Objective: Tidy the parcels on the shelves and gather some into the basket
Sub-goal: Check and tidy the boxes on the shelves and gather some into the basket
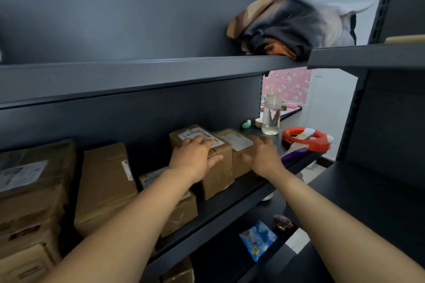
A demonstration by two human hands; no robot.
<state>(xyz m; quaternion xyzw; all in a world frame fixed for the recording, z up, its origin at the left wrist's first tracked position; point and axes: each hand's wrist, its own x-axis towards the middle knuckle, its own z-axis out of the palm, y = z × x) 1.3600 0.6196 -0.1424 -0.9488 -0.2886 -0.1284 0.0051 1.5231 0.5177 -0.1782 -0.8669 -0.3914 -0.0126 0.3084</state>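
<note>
Several brown cardboard parcels stand on the middle dark shelf (230,200). My left hand (195,156) rests on top of a labelled parcel (218,172), fingers spread over its front corner. My right hand (262,156) lies against the right side of a lower parcel (236,145) just behind it, fingers straight. A small parcel (181,211) sits under my left forearm. A tall parcel (103,186) and a stack of big parcels (30,190) stand further left. No basket is in view.
A clear bottle (271,115), a red-orange ring (305,140) and a purple item (294,154) sit at the shelf's right end. Bundled cloth and bags (287,27) lie on the upper shelf. A blue packet (257,239) lies on the lower shelf. Another shelf unit (379,190) stands at right.
</note>
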